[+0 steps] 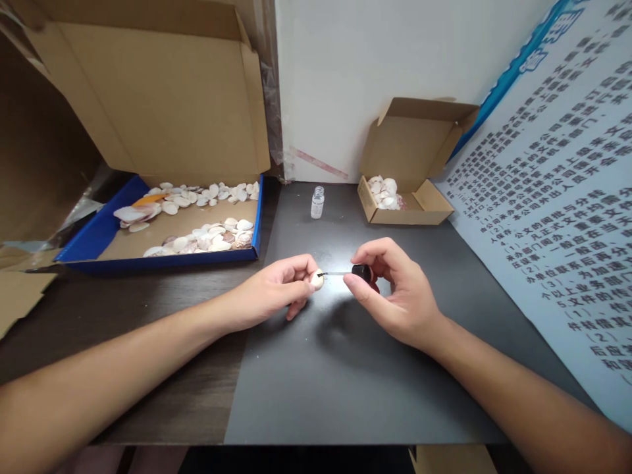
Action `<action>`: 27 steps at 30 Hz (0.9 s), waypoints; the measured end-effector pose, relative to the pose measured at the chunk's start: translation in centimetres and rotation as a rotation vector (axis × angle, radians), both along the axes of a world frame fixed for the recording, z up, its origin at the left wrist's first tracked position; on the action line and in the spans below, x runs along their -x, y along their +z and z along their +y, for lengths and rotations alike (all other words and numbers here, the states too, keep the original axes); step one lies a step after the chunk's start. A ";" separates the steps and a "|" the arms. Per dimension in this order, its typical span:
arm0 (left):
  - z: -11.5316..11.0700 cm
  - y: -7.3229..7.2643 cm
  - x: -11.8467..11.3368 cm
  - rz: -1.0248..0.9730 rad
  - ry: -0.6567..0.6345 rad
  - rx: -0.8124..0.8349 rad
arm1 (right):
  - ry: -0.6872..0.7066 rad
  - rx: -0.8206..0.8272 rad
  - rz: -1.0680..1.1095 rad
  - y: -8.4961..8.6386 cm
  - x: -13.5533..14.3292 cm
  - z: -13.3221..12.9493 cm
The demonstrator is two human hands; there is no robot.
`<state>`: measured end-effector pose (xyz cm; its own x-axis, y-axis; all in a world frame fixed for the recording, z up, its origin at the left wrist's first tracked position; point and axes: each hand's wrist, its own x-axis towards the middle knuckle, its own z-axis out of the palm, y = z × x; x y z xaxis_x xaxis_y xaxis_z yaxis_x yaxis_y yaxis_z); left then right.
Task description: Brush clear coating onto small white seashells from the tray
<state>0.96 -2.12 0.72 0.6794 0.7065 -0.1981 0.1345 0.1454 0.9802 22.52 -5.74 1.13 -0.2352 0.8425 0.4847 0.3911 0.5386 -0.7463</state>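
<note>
Between the thumb and fingers of my left hand [276,288] is a small white shell [316,280]. My right hand [395,289] pinches a black cap [362,272] with a thin brush [337,274] sticking out to the left. The dark tip of the brush meets the upper part of the shell. Both hands are raised a little over the dark grey mat [365,388]. Beyond them, a small clear glass bottle [317,204] with a white label stands upright and uncapped on the mat.
An open blue-sided cardboard box [162,262] at the left holds many shells [212,238] and an orange piece [151,199]. A smaller open cardboard box [409,216] with shells [385,192] stands at the back right. A printed sheet [553,217] leans along the right side.
</note>
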 end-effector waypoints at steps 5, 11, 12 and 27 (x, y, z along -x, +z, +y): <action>-0.1 -0.1 0.0 -0.002 -0.007 0.001 | 0.011 0.013 0.006 0.0 -0.1 -0.1; 0.0 -0.1 0.1 -0.005 -0.007 0.006 | -0.032 0.003 -0.005 0.2 -0.1 -0.1; 0.0 -0.1 0.1 -0.004 -0.007 0.007 | -0.021 0.007 -0.010 0.1 -0.1 0.0; 0.2 -0.5 0.2 -0.069 0.018 0.108 | -0.036 0.037 -0.024 0.2 0.0 0.0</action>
